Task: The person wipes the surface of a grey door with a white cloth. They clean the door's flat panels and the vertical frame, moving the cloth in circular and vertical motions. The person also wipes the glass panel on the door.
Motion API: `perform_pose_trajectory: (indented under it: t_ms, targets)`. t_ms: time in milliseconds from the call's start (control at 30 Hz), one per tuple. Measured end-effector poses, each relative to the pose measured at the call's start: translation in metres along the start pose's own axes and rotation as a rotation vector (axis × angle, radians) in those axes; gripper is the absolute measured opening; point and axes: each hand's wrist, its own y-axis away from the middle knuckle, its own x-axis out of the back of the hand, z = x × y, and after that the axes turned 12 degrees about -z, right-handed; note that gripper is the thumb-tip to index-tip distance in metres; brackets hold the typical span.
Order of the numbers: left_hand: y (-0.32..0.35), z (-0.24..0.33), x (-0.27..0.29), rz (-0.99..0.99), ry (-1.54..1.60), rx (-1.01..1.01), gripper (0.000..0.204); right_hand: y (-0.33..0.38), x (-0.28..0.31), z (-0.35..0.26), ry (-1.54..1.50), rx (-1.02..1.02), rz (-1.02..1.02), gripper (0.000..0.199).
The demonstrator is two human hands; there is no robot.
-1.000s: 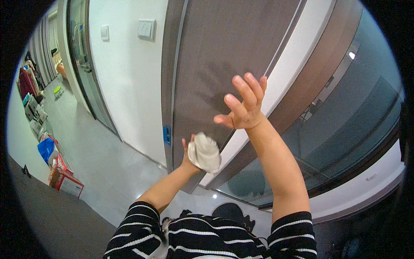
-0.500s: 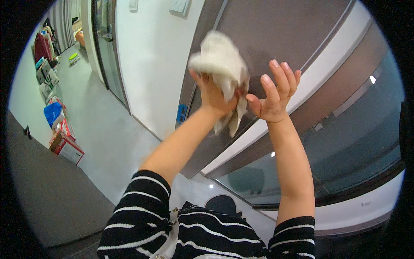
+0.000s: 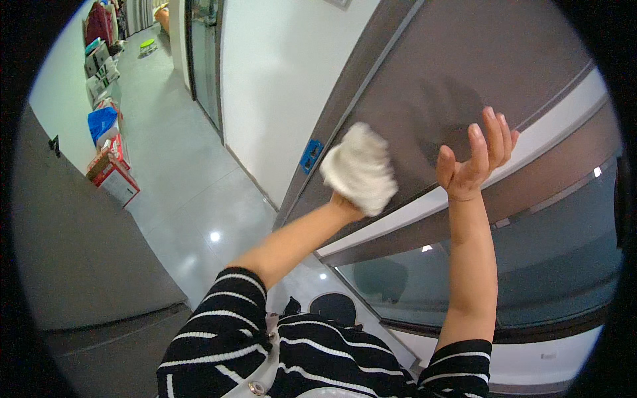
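Observation:
In the middle of the view my left hand grips a white cloth, which hides most of the fingers. The cloth is bunched and blurred by motion. It is in front of the lower part of a brown panel that looks like a door; whether it touches the surface I cannot tell. To the right, my right hand is raised with its fingers apart and holds nothing. Its shadow seems to fall on the panel behind it.
A blue fitting sits on the frame left of the panel. A dark glass pane curves along the right. Red-and-white boxes and a blue bag line the hallway at left. A dark grey surface stands at lower left.
The cloth and my left hand have dropped lower against the panel. My right hand sits further right in view, still open. The whole view has shifted, with the hallway now further right.

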Motion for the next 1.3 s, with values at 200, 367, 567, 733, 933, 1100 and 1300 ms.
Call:
perform_pose_trajectory:
  t_ms: [200,367,567,733,933,1100,1300]
  targets:
    - [-0.059,-0.026,0.043,0.157,-0.064,-0.005,0.064,-0.007,-0.004,-0.011,-0.003,-0.001,0.023,0.036]
    - [0.086,-0.068,-0.045,-0.123,-0.225,0.407,0.047,-0.011,-0.002,-0.010,0.021,0.020,0.014,0.037]
    - [0.044,-0.062,-0.009,0.330,-0.147,0.249,0.065,-0.006,-0.001,-0.008,0.067,0.008,-0.018,0.039]
    - [-0.102,-0.013,0.097,0.233,-0.147,-0.105,0.051,-0.010,0.005,-0.007,0.164,0.036,-0.041,0.038]
    - [-0.079,-0.043,0.078,0.208,-0.078,-0.069,0.044,-0.007,0.000,-0.011,0.132,0.004,-0.049,0.038]
    - [0.060,-0.084,0.038,-0.097,0.037,0.176,0.050,-0.008,0.000,-0.012,0.150,0.026,-0.059,0.038]
    - [0.032,-0.104,0.085,0.124,-0.048,-0.100,0.043,-0.008,0.003,-0.016,0.225,0.031,-0.105,0.037]
